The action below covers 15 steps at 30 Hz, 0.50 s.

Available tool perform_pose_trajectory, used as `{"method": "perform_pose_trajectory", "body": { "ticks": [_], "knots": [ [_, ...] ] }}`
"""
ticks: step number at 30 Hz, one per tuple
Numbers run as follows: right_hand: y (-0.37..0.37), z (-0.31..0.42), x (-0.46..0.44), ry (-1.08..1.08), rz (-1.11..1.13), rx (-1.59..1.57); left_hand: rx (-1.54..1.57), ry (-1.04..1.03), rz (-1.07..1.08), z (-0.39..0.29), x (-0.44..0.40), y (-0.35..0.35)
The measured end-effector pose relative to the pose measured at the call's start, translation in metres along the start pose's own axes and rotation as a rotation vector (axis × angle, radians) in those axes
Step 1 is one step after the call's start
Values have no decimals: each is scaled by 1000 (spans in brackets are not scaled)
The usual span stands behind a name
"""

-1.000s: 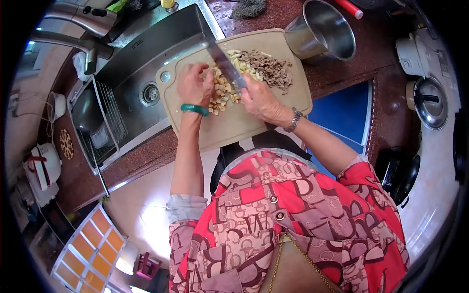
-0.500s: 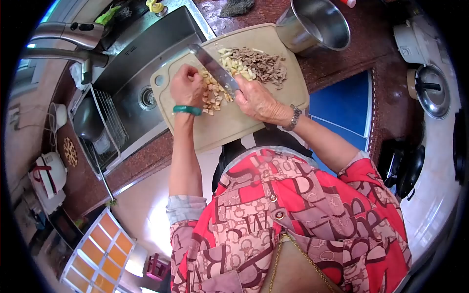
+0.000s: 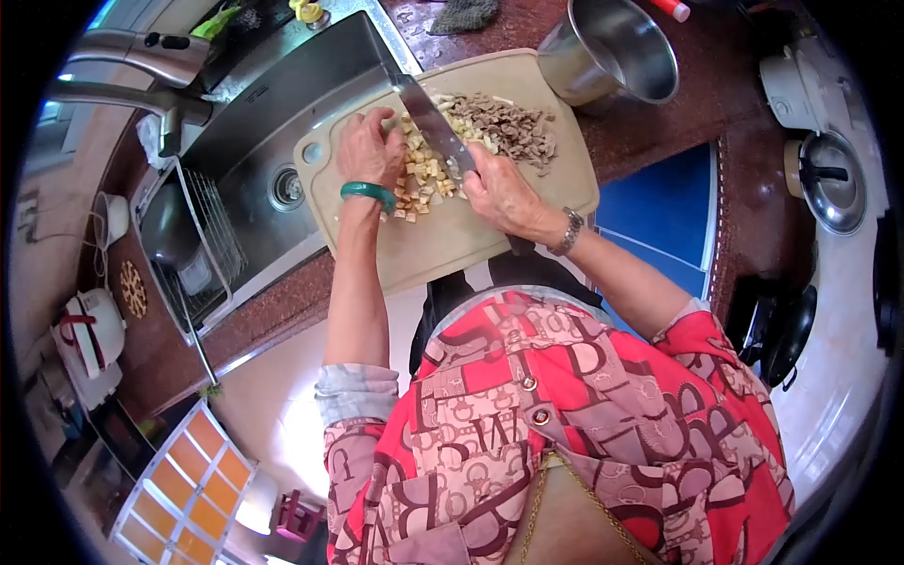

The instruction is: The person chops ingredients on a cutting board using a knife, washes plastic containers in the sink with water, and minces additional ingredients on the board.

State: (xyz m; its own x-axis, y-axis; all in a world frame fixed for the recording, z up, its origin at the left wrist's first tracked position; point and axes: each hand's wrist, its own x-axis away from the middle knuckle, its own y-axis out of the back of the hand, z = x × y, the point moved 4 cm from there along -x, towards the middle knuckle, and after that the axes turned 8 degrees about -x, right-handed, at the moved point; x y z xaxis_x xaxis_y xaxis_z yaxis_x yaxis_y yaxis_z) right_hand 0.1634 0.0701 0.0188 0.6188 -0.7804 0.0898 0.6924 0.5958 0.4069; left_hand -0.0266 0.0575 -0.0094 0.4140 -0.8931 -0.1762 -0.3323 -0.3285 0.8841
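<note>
Okay, right hand (image 3: 507, 193) is closing firmly around the handle end of the knife (image 3: 433, 122), fingers wrapping right up to where the blade is starting. Left hand (image 3: 369, 149) is curling loosely beside the brown-edged cubes (image 3: 424, 179); can't tell whether the fingertips are pinching a piece or just touching the pile. The knife is slanting over the chopped food, tip pointing toward the sink (image 3: 273, 122); can't tell if the edge is touching the cutting board (image 3: 452, 250).

Handling, judging by looks: the knife is probably feeling stiff and fairly weighty toward its broad blade, so the handle is being the only good hold, with bare fingers staying clear of the edge. Bits are seemingly sticking to the flat, so the metal is likely getting slick. The cubes are looking light, soft and a bit crumbly, so they are calling for a gentle gather from the side, not a squeeze. The meat bits (image 3: 513, 129) are lying at the far right of the pile, looking limp, light and probably moist, better being scooped than picked singly. The board is looking stiff and flat, partly overhanging the sink; its rim is offering the safest hold. The metal pot (image 3: 640, 56) is standing just beside the board's far corner.
</note>
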Motion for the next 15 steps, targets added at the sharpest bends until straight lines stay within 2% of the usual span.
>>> {"method": "perform_pose_trajectory", "body": {
  "ticks": [2, 5, 9, 11, 12, 14, 15],
  "knots": [
    [0, -3, 2, 10, -18, -10, -46, 8, 131, -7, -1, -3],
    [0, -6, 4, 21, -26, -18, -67, 81, 211, -6, -6, -16],
    [2, -1, 2, 20, 39, 45, -95, -42, 176, -5, -5, -7],
    [3, 1, 4, 24, 59, 43, 250, 146, 78, 6, 7, 3],
    [3, 1, 5, 21, 56, 42, 250, 144, 80, 16, 15, 4],
    [-3, 3, 6, -17, 141, 94, 528, 312, 145, 42, 36, 4],
    [-4, 7, 7, -14, 146, 92, 524, 316, 141, 42, 45, 11]
  ]
}}
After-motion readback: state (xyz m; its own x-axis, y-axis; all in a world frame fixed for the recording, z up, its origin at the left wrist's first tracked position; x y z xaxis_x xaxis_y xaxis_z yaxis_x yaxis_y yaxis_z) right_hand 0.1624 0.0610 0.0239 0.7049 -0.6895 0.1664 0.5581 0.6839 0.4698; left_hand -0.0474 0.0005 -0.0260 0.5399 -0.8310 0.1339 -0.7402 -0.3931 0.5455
